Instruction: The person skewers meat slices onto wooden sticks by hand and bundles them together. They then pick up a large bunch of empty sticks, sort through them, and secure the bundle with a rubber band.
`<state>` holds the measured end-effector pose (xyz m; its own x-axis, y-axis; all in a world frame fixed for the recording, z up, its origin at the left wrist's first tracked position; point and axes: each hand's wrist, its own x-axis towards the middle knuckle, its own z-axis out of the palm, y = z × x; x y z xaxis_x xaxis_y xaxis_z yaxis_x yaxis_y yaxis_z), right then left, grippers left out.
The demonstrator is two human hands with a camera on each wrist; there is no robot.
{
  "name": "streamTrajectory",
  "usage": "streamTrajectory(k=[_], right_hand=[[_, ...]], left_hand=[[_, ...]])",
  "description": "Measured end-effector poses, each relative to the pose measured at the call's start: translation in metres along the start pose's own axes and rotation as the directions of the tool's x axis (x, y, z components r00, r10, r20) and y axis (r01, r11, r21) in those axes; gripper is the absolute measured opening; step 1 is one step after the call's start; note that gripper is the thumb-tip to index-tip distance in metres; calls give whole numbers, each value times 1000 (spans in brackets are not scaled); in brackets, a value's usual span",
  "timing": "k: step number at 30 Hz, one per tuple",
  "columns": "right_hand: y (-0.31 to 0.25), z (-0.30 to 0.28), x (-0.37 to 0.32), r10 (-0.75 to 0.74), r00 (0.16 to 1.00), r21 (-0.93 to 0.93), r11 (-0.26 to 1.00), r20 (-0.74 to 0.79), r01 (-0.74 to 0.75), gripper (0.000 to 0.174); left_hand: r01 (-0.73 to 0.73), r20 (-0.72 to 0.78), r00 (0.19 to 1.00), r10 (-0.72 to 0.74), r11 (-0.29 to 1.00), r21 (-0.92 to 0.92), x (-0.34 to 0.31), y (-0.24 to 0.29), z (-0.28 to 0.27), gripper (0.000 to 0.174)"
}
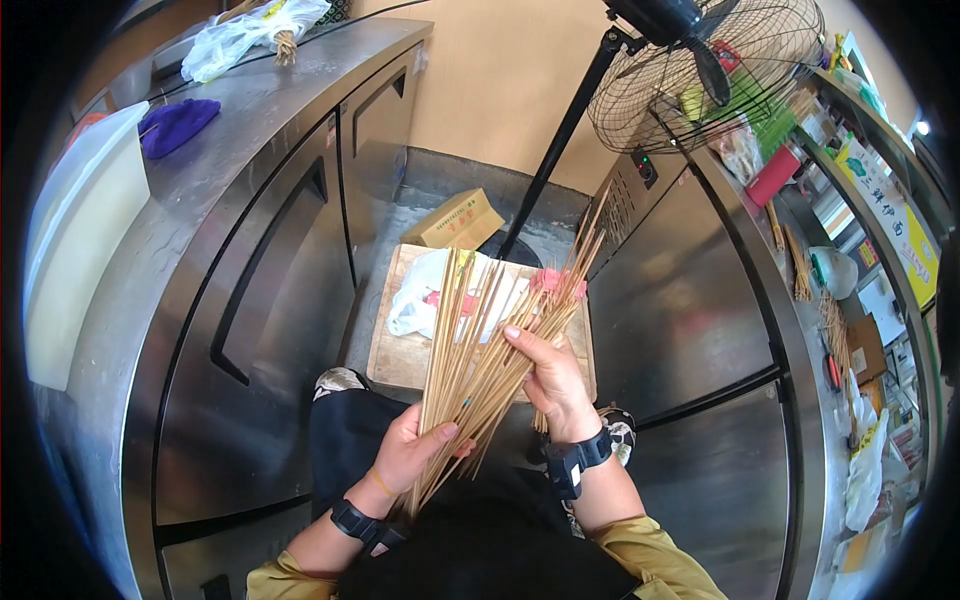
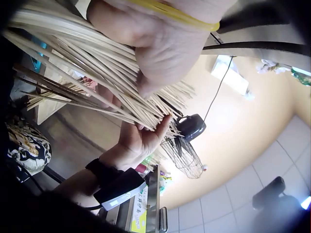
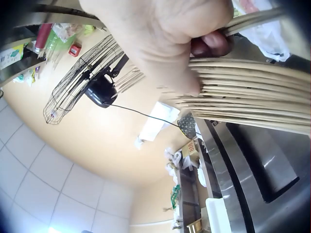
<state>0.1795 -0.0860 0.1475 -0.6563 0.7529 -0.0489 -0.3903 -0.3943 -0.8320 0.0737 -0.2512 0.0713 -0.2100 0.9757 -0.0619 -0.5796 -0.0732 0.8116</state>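
Observation:
A fanned bundle of thin bamboo skewers [image 1: 468, 345] spreads between both hands above the lap in the head view. My left hand [image 1: 412, 448] grips the bundle low, its thumb laid across the sticks. Higher up on the right, my right hand [image 1: 556, 385] holds the other side of the bundle, thumb pressed on top. In the left wrist view the skewers [image 2: 97, 68] run under the left palm toward the other hand. From the right wrist, the thumb lies against a row of skewers [image 3: 252, 92], with more sticks passing behind the curled fingers.
Beyond the hands, a wooden board [image 1: 390, 345] bears a white plastic bag [image 1: 412, 300] and a pink bundle tie [image 1: 560, 284]. A cardboard box [image 1: 455, 220] and a standing fan [image 1: 700, 80] are behind it. Steel cabinets [image 1: 270, 300] flank both sides.

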Motion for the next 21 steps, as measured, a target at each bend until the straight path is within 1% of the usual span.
streamTrajectory(k=[7,12,16,19,21], right_hand=[[5,-4,1,-26,1000,-33,999,10,27,28],[8,-3,2,-31,1000,-3,1000,0,31,28],[11,-5,2,-38,999,-16,999,-7,38,25],[10,-6,0,-39,999,-38,999,17,39,21],[11,-8,0,-24,1000,-15,1000,9,24,18]], left_hand=[[-15,-23,1000,16,1000,8,0,0,0,22],[-26,-32,999,27,1000,7,0,-1,0,21],[-26,-26,999,26,1000,12,0,-2,-1,23],[-22,-13,1000,22,1000,0,0,1,0,26],[-22,-3,1000,22,1000,1,0,2,0,28]])
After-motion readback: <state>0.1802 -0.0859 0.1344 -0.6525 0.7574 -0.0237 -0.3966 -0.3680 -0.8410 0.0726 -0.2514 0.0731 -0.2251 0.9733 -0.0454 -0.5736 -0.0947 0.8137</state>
